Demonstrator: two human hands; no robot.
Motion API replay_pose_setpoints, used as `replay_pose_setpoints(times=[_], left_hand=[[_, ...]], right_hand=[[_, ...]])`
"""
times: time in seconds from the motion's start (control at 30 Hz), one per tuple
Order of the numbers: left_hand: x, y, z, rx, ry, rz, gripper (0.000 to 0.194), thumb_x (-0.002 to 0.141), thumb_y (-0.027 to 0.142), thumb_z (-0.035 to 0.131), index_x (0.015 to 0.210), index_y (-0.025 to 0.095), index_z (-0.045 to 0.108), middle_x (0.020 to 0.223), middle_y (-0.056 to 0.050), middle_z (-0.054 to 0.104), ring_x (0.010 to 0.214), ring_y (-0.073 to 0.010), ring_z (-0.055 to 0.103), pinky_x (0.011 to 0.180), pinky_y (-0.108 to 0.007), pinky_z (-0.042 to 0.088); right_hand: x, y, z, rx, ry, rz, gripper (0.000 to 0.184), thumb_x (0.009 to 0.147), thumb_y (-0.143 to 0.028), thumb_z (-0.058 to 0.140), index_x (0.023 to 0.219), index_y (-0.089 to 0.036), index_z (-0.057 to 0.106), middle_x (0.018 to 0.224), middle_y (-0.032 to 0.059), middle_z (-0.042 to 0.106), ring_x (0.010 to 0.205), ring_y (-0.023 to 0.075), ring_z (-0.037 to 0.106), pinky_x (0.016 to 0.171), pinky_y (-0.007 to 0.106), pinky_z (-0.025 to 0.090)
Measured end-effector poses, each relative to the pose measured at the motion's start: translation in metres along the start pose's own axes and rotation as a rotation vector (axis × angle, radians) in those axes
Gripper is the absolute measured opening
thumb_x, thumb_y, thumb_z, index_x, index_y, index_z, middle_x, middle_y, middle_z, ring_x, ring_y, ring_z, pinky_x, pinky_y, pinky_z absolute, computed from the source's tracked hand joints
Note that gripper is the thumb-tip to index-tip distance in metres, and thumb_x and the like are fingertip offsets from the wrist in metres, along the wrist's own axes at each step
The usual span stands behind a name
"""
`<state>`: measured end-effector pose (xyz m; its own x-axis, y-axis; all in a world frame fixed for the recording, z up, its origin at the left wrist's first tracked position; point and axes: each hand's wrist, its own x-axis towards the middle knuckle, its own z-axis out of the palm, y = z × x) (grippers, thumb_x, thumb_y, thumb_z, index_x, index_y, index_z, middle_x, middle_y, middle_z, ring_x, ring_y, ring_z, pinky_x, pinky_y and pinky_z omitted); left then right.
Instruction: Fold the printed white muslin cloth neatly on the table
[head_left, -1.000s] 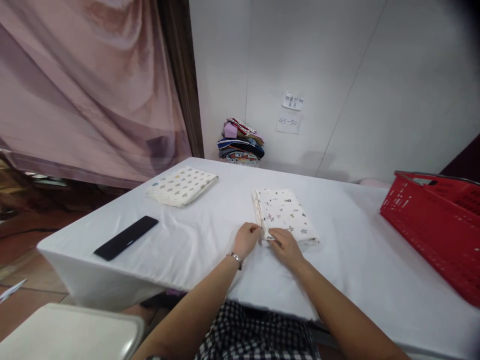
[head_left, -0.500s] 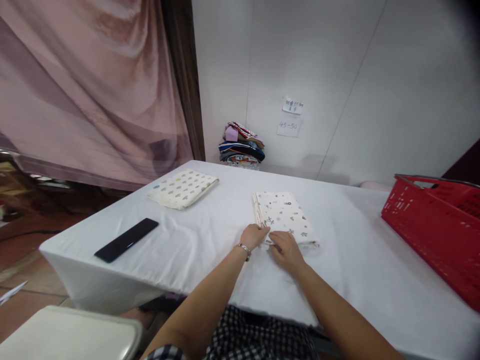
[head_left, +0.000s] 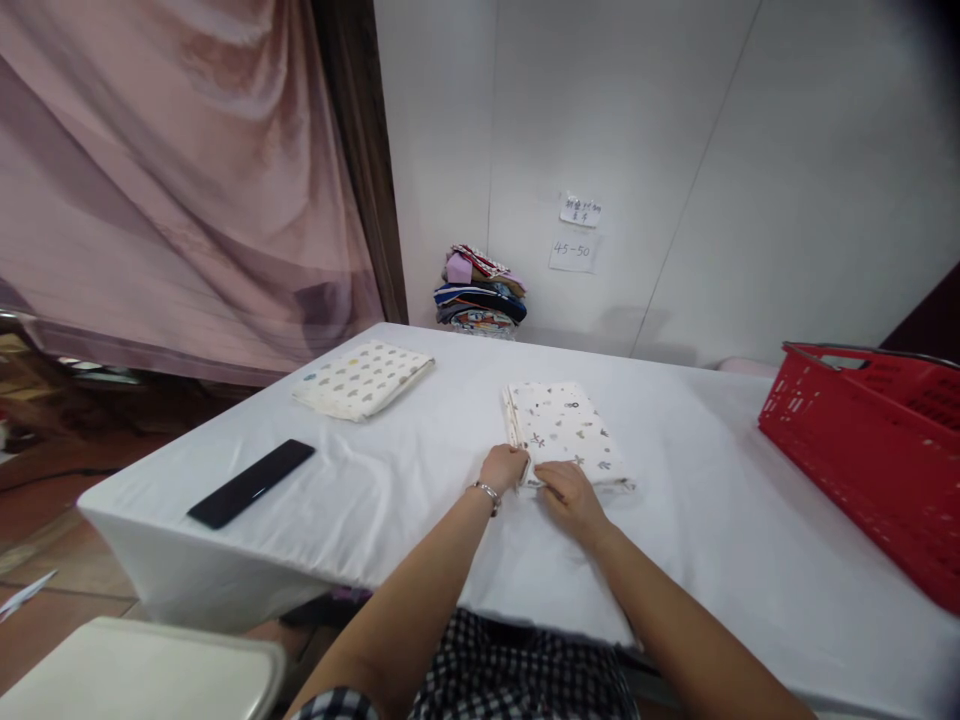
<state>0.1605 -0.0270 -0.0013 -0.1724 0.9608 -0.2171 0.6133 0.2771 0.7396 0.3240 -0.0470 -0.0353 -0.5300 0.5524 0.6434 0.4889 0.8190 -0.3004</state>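
Hands unmoved, cloth corner hidden

A second folded cloth and a black remote lie left on the white table; a red basket stands right; stacked fabrics behind.
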Motion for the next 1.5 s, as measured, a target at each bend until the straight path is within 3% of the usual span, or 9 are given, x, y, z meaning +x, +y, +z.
replay_pose_setpoints(times=[0.13,0.3,0.4,0.8,0.97,1.17,1.5], left_hand=[[0.005,-0.002,-0.002,-0.025,-0.043,-0.011,0.021,0.068,0.029,0.052,0.075,0.015,0.067,0.087,-0.008,0.069,0.077,-0.0168,0.062,0.058,-0.020,0.041],[0.005,0.000,-0.002,-0.005,-0.053,-0.036,0.026,0.068,0.037,0.054,0.074,0.014,0.066,0.087,-0.010,0.069,0.077,-0.0180,0.062,0.055,-0.020,0.041],[0.004,0.003,0.000,0.025,-0.034,-0.041,0.031,0.069,0.042,0.053,0.076,0.015,0.067,0.086,-0.010,0.069,0.078,-0.0189,0.062,0.057,-0.021,0.041],[0.002,-0.003,0.003,0.116,0.049,-0.022,0.030,0.071,0.032,0.047,0.077,0.012,0.068,0.080,-0.013,0.069,0.075,-0.0185,0.063,0.056,-0.022,0.038],[0.014,0.001,0.007,0.110,0.064,-0.008,0.029,0.070,0.037,0.050,0.078,0.015,0.068,0.082,-0.010,0.069,0.075,-0.0179,0.063,0.057,-0.022,0.040],[0.037,0.004,0.012,0.099,0.137,-0.015,0.033,0.072,0.040,0.049,0.078,0.013,0.067,0.083,-0.013,0.068,0.079,-0.0195,0.064,0.061,-0.023,0.042],[0.038,0.001,0.011,0.093,0.165,-0.029,0.037,0.077,0.039,0.043,0.078,0.012,0.068,0.080,-0.012,0.069,0.076,-0.0168,0.064,0.059,-0.020,0.041]], right_hand=[[0.000,-0.001,0.000,-0.003,0.011,-0.002,0.028,0.078,-0.014,0.046,0.103,-0.021,0.058,0.103,0.0080,0.064,0.096,0.0209,0.057,0.083,0.039,0.042],[0.000,-0.003,0.001,0.003,0.022,-0.007,0.030,0.079,-0.015,0.047,0.107,-0.020,0.055,0.102,0.0084,0.064,0.095,0.0208,0.056,0.083,0.039,0.043],[-0.002,-0.002,0.003,-0.001,0.024,-0.010,0.031,0.078,-0.015,0.047,0.108,-0.020,0.054,0.101,0.0085,0.063,0.094,0.0209,0.057,0.082,0.039,0.043],[0.002,-0.008,0.000,-0.056,0.062,0.022,0.027,0.076,-0.015,0.049,0.101,-0.020,0.057,0.096,0.0075,0.064,0.091,0.0212,0.057,0.083,0.040,0.041],[0.000,-0.005,0.001,-0.037,0.027,0.015,0.028,0.075,-0.013,0.048,0.100,-0.020,0.058,0.096,0.0076,0.064,0.090,0.0210,0.057,0.081,0.038,0.042],[0.001,-0.005,0.001,-0.019,0.031,0.026,0.028,0.075,-0.015,0.049,0.101,-0.020,0.058,0.097,0.0074,0.064,0.092,0.0208,0.057,0.081,0.037,0.042],[0.002,-0.006,0.000,-0.002,0.022,0.035,0.027,0.076,-0.014,0.050,0.101,-0.021,0.058,0.097,0.0070,0.064,0.092,0.0202,0.057,0.081,0.037,0.042]])
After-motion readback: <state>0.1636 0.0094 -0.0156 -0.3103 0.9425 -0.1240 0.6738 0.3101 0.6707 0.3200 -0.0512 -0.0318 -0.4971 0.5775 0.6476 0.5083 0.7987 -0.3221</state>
